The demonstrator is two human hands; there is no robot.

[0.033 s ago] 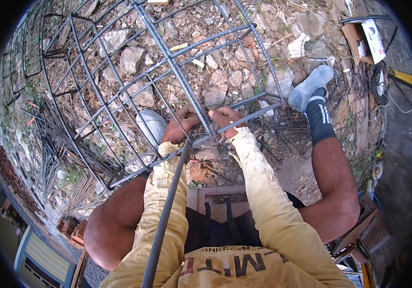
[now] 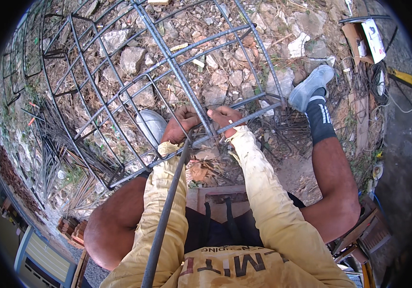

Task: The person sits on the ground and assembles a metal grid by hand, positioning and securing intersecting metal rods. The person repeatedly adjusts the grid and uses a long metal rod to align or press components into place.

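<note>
A cage of steel rebar (image 2: 186, 81) stretches away over rocky ground, with thin stirrups bent round its long bars. At its near edge, my left hand (image 2: 181, 126) is closed just left of a thick ribbed bar, fingers curled in toward it. My right hand (image 2: 225, 118) is closed on the other side of that bar, thumb and fingers pressed together by the corner where a crosswise bar meets it. Whatever lies between the fingers is too small or hidden to name. A long steel rod (image 2: 165, 216) slants over my left forearm.
Rocks (image 2: 132, 60) and rubble lie under the cage. Loose thin rods (image 2: 78, 192) are heaped at the left, and stacked bricks (image 2: 71, 230) at the lower left. An opened cardboard box (image 2: 354, 42) and coiled cable (image 2: 377, 81) sit at the far right. My feet straddle the cage's near edge.
My right hand has shifted very slightly to the left. The cage and my left hand look the same.
</note>
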